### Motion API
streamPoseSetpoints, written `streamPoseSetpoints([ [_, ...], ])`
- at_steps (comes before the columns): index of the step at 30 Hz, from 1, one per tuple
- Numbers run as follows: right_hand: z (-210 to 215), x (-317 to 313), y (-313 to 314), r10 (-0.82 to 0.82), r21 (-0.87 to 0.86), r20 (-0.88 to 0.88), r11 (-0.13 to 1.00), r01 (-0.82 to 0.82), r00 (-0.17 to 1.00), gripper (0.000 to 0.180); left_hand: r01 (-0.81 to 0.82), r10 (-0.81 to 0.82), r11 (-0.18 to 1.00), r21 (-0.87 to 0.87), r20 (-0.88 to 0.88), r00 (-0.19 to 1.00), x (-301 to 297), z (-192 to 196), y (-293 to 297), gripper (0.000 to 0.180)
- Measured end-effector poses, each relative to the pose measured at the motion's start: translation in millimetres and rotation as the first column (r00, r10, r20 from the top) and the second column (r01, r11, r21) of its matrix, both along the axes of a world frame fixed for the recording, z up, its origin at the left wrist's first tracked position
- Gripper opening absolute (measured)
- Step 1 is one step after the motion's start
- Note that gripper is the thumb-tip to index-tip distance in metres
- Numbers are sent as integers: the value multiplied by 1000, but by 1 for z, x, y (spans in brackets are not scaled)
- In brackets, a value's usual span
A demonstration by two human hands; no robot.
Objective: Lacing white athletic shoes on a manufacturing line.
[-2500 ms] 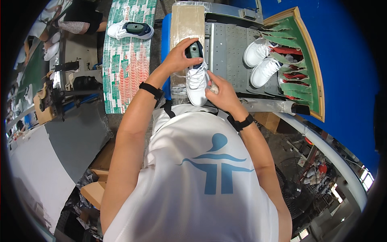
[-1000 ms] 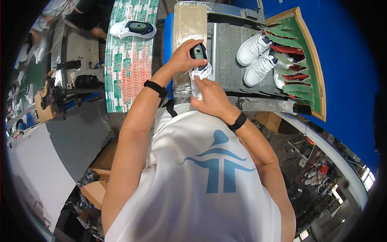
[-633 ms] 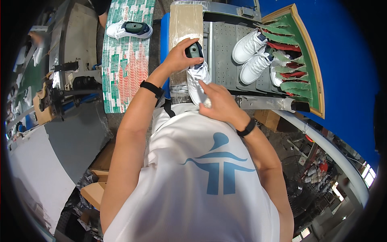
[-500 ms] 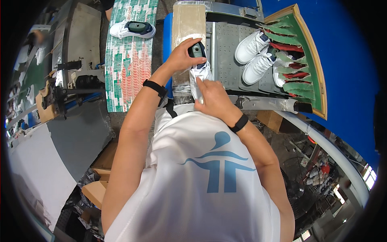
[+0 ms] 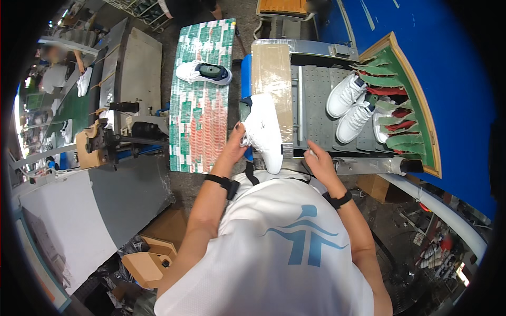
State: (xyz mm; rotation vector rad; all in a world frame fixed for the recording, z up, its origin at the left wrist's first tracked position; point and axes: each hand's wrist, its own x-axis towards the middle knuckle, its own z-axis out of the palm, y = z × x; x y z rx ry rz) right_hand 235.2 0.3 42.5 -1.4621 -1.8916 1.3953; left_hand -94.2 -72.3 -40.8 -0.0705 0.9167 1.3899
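Half a second ago both hands were bunched together on the white sneaker (image 5: 265, 132); now they have come apart, and the shoe has turned so its smooth white side faces up instead of its dark opening. Only the left hand (image 5: 235, 148) keeps hold of it, fingers closed on the shoe's left edge near the laces, wrist wearing a black band. The sneaker hangs tilted just in front of the person's chest, its length running from the cardboard-covered strip (image 5: 272, 71) down toward the white shirt, over the near edge of the grey worktop (image 5: 316, 105).

The right hand (image 5: 318, 159) has let go and sits to the right of the shoe, near the worktop's front edge, clear of the sneaker. Something small and pale shows at its fingertips, but whether it grips anything cannot be told.

Further back on the grey worktop, a pair of white sneakers (image 5: 350, 108) lies side by side, toes pointing toward the person, just beside a wooden-framed rack of green and red pieces (image 5: 400, 100). To the left, a green and red patterned mat (image 5: 199, 113) carries another white sneaker with a dark insole (image 5: 204, 72), well apart from the hands. A dark machine (image 5: 118, 137) stands on the grey bench at far left.
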Motion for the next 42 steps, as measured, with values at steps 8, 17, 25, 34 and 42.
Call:
streamPoseSetpoints([
  [8,25,17,-18,275,-66,122,961,-269,954,74,160,-436,900,-407,-809,394,-80,49,59,81],
  [17,17,84,-30,140,-129,219,985,-114,965,75,105,-323,883,-458,-753,-573,-121,35,138,54],
  [25,35,154,-31,36,-130,317,992,6,948,77,584,-229,792,-177,-973,15,240,-23,302,101],
  [34,34,239,-47,-190,-106,344,965,239,919,75,680,-201,733,14,-951,237,255,-74,370,106],
  [42,34,221,-21,-68,-160,242,981,109,968,71,636,-402,741,-216,-901,161,232,-33,356,92],
])
